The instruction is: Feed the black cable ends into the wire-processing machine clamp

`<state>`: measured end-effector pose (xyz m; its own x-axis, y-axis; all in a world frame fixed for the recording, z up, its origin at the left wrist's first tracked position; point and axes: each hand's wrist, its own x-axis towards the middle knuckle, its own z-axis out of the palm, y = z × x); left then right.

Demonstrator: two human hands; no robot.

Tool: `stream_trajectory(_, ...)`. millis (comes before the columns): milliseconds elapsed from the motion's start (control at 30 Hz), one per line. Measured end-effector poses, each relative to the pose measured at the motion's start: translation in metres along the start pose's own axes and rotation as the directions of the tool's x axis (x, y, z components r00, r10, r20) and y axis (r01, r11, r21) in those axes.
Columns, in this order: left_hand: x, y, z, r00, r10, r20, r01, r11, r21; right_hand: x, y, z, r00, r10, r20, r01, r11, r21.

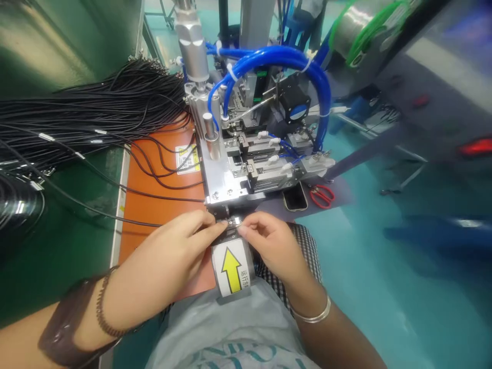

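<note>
lying across the far left, a thick bundle of black cables [96, 107] spreads toward a metal machine [217, 177], with a dark shiny coil [17, 205] below it at the edge of view. next comes an orange surface [163, 210], crossed by several loose cables, and one single cable [142, 223] runs over it until it passes behind the left hand [169, 251]. that hand has its fingers bent and narrow, the tips touching a small metal block [231, 224] at the near end of the machine; whether they grip the cable there, i cannot tell. a white label with a yellow arrow [231, 271] sits just on the near side of the block. the right hand [271, 241] comes in from the other side, thumb and forefinger nearly together at the block's edge, and what is between them is too small to tell. beyond it lie a phone [295, 196] and, just beside that, red-handled scissors [323, 195]. farther right, a green spool [359, 23] hangs high up.
</note>
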<state>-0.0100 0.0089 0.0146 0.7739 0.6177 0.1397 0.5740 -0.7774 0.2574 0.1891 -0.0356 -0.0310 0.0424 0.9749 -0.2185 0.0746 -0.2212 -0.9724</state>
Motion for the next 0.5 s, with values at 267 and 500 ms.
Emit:
stream_trajectory(267, -0.001, -0.014, 0.026, 0.99, 0.087, -0.107, -0.085, 0.996, 0.027, 0.002, 0.01, 0.001, 0.989, 0.142, -0.032, -0.142, 0.99, -0.007)
stream_trajectory(500, -0.001, -0.018, 0.032, 0.998, 0.049, -0.044, -0.052, 0.995, -0.088, 0.006, 0.017, 0.001, 0.981, 0.185, -0.05, -0.18, 0.98, 0.084)
